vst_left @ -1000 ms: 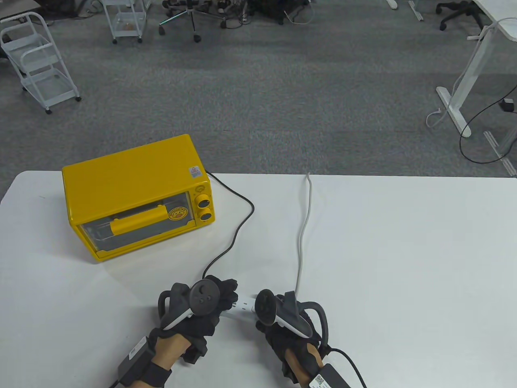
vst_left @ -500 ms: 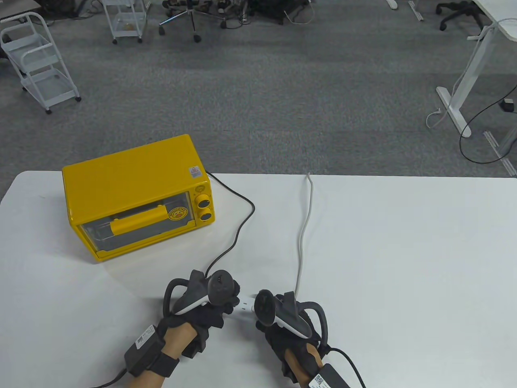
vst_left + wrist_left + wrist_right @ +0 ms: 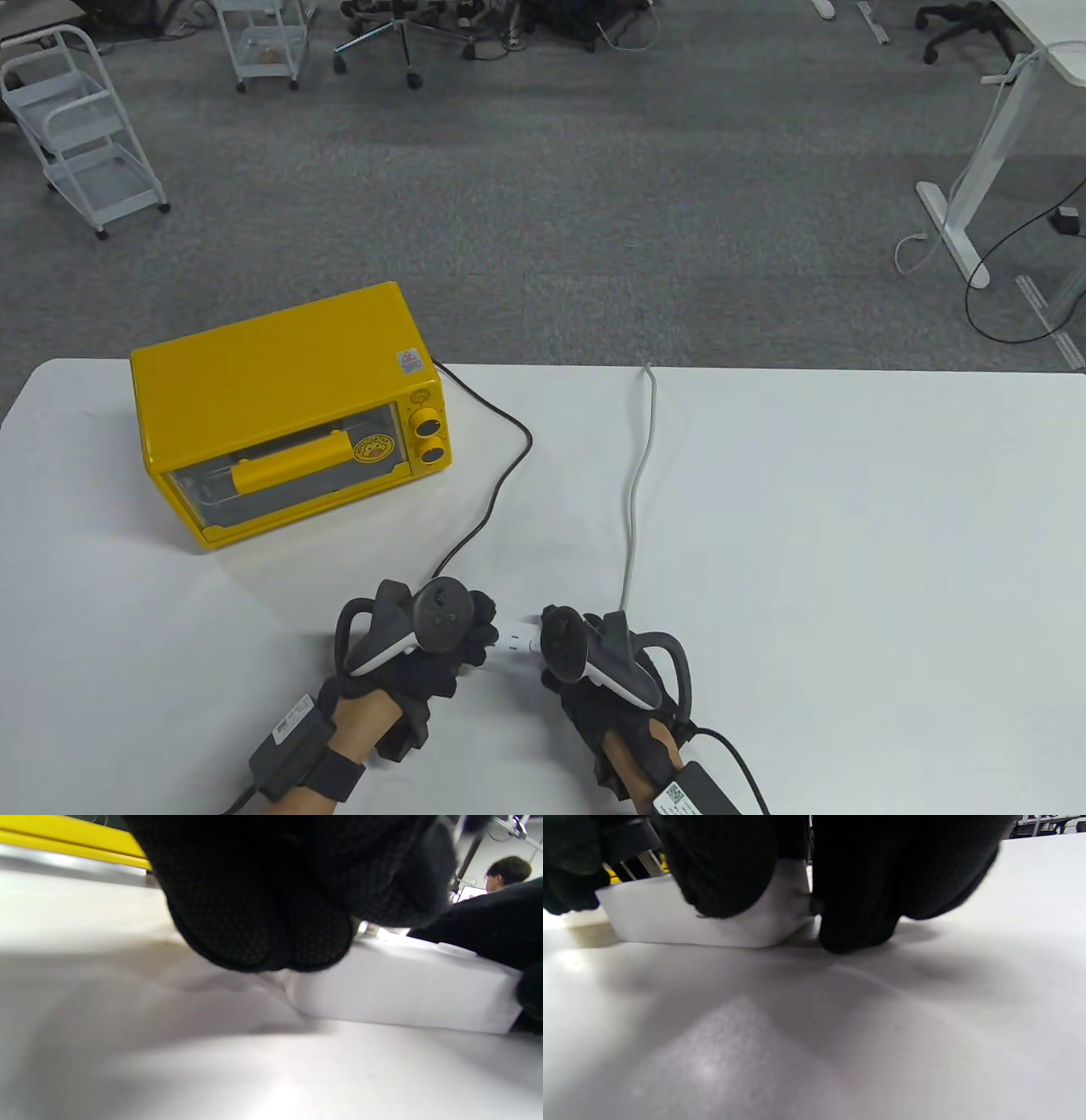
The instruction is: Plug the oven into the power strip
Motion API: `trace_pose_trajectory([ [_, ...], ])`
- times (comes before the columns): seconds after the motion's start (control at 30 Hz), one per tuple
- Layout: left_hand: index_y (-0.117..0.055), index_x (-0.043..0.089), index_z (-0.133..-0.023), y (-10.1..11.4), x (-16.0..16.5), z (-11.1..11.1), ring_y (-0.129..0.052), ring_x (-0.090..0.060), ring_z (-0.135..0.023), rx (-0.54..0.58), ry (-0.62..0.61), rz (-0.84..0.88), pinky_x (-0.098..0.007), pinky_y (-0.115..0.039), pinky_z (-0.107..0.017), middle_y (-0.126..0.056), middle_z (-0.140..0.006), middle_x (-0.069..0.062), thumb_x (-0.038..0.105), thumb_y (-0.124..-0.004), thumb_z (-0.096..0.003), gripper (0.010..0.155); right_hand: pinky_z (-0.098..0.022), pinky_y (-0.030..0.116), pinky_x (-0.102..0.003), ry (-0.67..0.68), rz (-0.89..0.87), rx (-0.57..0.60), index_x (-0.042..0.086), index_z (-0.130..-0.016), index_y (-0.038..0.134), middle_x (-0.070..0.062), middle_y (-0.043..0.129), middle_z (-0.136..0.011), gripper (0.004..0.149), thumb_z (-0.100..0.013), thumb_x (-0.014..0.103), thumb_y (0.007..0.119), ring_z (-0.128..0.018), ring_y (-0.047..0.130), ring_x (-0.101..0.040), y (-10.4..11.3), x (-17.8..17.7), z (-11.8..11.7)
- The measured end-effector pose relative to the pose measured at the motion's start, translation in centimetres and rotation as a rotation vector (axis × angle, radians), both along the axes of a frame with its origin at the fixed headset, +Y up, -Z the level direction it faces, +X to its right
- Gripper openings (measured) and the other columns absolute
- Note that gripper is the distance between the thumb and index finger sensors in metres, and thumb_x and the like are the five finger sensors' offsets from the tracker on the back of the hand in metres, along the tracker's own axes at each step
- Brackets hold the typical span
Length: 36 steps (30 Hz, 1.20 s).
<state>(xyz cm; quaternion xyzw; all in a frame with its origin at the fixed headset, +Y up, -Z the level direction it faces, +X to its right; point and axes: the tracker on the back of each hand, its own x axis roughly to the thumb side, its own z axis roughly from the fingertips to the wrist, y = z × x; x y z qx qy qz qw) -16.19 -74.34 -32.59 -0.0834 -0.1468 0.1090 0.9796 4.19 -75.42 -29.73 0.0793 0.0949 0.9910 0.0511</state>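
The yellow oven (image 3: 288,407) stands at the table's back left. Its black cord (image 3: 509,475) runs across the table into my left hand (image 3: 482,632). That hand grips the oven's plug over the left end of the white power strip (image 3: 517,635). In the right wrist view the plug's metal prongs (image 3: 646,862) show just above the strip (image 3: 670,921). My right hand (image 3: 553,652) grips the strip's right end, with the fingers (image 3: 729,878) wrapped over it. In the left wrist view my left hand (image 3: 271,942) hangs over the strip (image 3: 403,993). The sockets are hidden.
The strip's pale cable (image 3: 636,484) runs from my right hand to the table's far edge. The white table (image 3: 848,552) stretches to the right. Carts, chairs and a desk frame stand on the grey floor beyond.
My left hand first moved right and up against the strip's left end, then settled slightly back down and left. My right hand edged a little left on the strip. The oven has not moved.
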Motion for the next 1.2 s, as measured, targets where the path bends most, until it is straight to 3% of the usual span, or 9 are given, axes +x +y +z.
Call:
trace_pose_trajectory([
  [0.2, -0.077, 0.039, -0.089, 1.1, 1.4, -0.4, -0.111, -0.005, -0.051, -0.027, -0.009, -0.149, -0.027, -0.103, -0.037, -0.091, -0.084, 0.001, 0.041, -0.088, -0.0294, 0.060, -0.057, 0.082, -0.047, 0.004, 0.010, 0.004, 0.029, -0.108, 0.059, -0.014, 0.080, -0.092, 0.071, -0.042, 0.042, 0.082, -0.065, 0.098, -0.018, 0.0, -0.1, 0.0],
  [0.4, -0.081, 0.039, -0.089, 1.3, 1.9, -0.8, -0.115, -0.005, -0.047, 0.032, -0.068, -0.224, -0.026, -0.106, -0.034, -0.097, -0.080, 0.004, 0.043, -0.086, -0.0287, 0.060, -0.057, 0.082, -0.047, 0.014, 0.012, 0.004, 0.030, -0.108, 0.059, -0.014, 0.080, -0.092, 0.071, -0.042, 0.042, 0.082, -0.066, 0.098, -0.019, 0.0, -0.1, -0.1],
  [0.47, -0.085, 0.036, -0.089, 0.5, 3.0, -1.0, -0.115, -0.005, -0.044, 0.014, -0.150, -0.279, -0.025, -0.106, -0.032, -0.097, -0.078, 0.000, 0.042, -0.087, -0.0293, 0.060, -0.058, 0.081, -0.048, 0.030, 0.016, -0.006, 0.030, -0.108, 0.058, -0.014, 0.079, -0.093, 0.071, -0.042, 0.041, 0.082, -0.067, 0.098, -0.020, 0.0, -0.2, -0.1],
  [0.5, -0.082, 0.037, -0.089, 1.1, 2.9, -0.7, -0.114, -0.004, -0.044, 0.053, -0.136, -0.307, -0.024, -0.106, -0.032, -0.096, -0.078, 0.001, 0.043, -0.086, -0.0284, 0.061, -0.058, 0.081, -0.048, 0.023, 0.024, -0.003, 0.030, -0.108, 0.059, -0.014, 0.079, -0.092, 0.071, -0.042, 0.041, 0.082, -0.066, 0.098, -0.020, 0.1, -0.2, -0.1],
  [0.83, -0.079, 0.039, -0.086, 0.8, 4.2, -0.8, -0.115, -0.002, -0.045, -0.008, -0.033, -0.438, -0.024, -0.106, -0.032, -0.094, -0.078, 0.005, 0.043, -0.087, -0.0251, 0.062, -0.057, 0.081, -0.047, 0.019, 0.013, 0.010, 0.031, -0.107, 0.060, -0.013, 0.080, -0.092, 0.070, -0.042, 0.042, 0.082, -0.066, 0.098, -0.019, 0.0, -0.1, 0.0],
  [0.97, -0.080, 0.042, -0.085, 0.8, 4.8, 0.3, -0.114, -0.003, -0.047, 0.090, 0.029, -0.501, -0.028, -0.103, -0.034, -0.097, -0.078, 0.009, 0.044, -0.086, -0.0236, 0.062, -0.057, 0.082, -0.047, 0.018, 0.010, 0.014, 0.031, -0.107, 0.060, -0.013, 0.080, -0.092, 0.070, -0.041, 0.042, 0.082, -0.066, 0.098, -0.019, 0.0, -0.1, 0.0],
  [1.03, -0.080, 0.041, -0.086, 0.7, 5.0, 0.8, -0.115, -0.003, -0.046, 0.145, 0.001, -0.535, -0.027, -0.103, -0.035, -0.097, -0.078, 0.010, 0.045, -0.085, -0.0243, 0.062, -0.057, 0.081, -0.047, 0.015, 0.003, 0.019, 0.031, -0.107, 0.060, -0.014, 0.080, -0.092, 0.070, -0.042, 0.042, 0.082, -0.066, 0.098, -0.019, -0.1, 0.0, 0.0],
  [1.2, -0.078, 0.039, -0.090, 0.3, 2.7, 0.3, -0.109, -0.006, -0.054, 0.008, 0.051, -0.301, -0.030, -0.099, -0.041, -0.091, -0.084, 0.007, 0.046, -0.086, -0.0288, 0.062, -0.058, 0.081, -0.047, 0.014, -0.001, 0.020, 0.032, -0.107, 0.058, -0.014, 0.079, -0.093, 0.070, -0.042, 0.042, 0.082, -0.067, 0.097, -0.019, -0.1, 0.0, 0.1],
])
